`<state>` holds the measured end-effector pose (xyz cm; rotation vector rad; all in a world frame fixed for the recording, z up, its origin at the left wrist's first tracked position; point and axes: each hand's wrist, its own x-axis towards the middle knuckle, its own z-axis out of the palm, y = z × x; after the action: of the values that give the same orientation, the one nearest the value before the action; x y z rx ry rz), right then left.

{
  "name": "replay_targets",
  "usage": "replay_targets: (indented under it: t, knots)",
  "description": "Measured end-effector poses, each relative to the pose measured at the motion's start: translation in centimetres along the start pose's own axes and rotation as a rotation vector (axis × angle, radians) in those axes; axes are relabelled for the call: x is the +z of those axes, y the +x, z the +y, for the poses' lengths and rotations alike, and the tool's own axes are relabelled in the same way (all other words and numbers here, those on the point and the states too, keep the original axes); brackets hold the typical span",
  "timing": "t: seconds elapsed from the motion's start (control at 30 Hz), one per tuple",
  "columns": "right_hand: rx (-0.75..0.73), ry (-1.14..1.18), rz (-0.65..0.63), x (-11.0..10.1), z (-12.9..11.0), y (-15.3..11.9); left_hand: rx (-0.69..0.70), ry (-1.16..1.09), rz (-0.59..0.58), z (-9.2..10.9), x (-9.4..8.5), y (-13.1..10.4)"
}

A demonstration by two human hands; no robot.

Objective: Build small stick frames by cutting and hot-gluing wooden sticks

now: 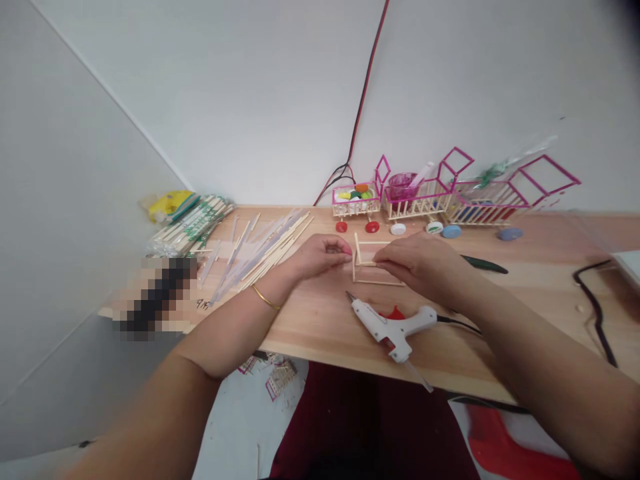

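Observation:
A small frame of pale wooden sticks (pixel 379 283) lies on the wooden table between my hands. My right hand (pixel 417 263) pinches a stick of this frame at its right side. Close to the frame's left edge is my left hand (pixel 324 256), its thumb and fingers pressed together; whether something small is between them I cannot make out. A white glue gun (pixel 383 328) lies just in front of the frame, its nozzle pointing up and to the left.
Three stick carts (pixel 357 208) with pink trim and round wheels stand along the wall. Loose sticks (pixel 275 250) and packaged sticks (pixel 193 223) lie at the left. A dark green tool (pixel 484 265) and black cable (pixel 595 310) are at the right.

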<state>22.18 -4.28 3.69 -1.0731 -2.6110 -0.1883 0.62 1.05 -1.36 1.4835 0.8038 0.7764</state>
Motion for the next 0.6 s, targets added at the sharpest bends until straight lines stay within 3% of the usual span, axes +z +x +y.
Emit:
replay_targets:
  t: [0.17,0.6]
  knots:
    - [0.026,-0.015,-0.047,-0.17,-0.16,0.13,-0.105,-0.074,-0.146,0.2,0.2,-0.69]
    - [0.014,0.042,-0.034,0.08,-0.04,0.08,-0.132,-0.211,-0.256,-0.08,0.61,-0.67]
